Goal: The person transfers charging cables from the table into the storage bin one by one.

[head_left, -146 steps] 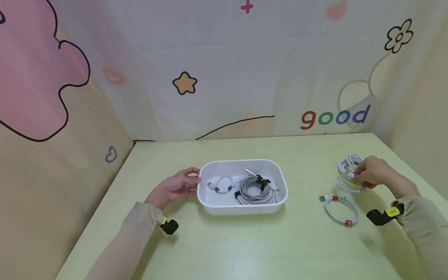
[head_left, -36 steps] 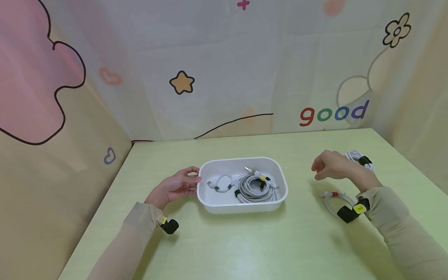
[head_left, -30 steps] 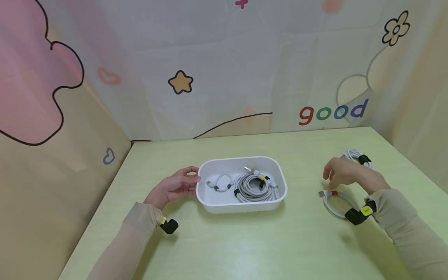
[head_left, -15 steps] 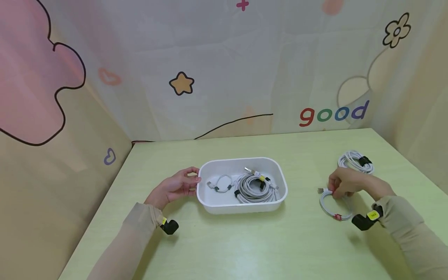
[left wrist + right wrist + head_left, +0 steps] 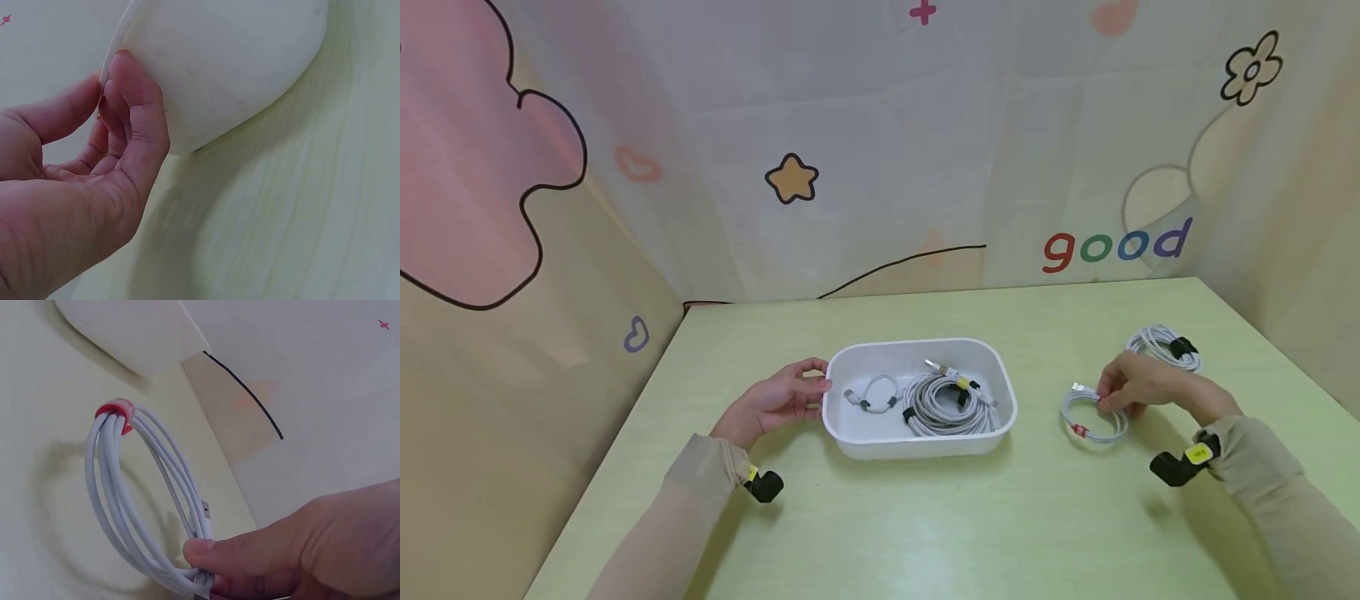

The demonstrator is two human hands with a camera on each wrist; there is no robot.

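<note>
My right hand (image 5: 1153, 390) pinches a round coil of white, red-banded cable (image 5: 1105, 438) above the pale green tabletop (image 5: 910, 533), at three o'clock from the oblong white plastic bin (image 5: 917, 449). My left hand (image 5: 775, 402) grips that bin's rim at nine o'clock. A white cable bundle with a black tie (image 5: 1150, 342) lies towards two o'clock from my coil.

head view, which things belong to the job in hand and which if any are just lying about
Likely part of the job:
white tray, held by the left hand
red-tied cable, held by the right hand
coiled cables in the tray
probably the black-tied coil on the table

Apparently just surroundings:
printed backdrop
</note>
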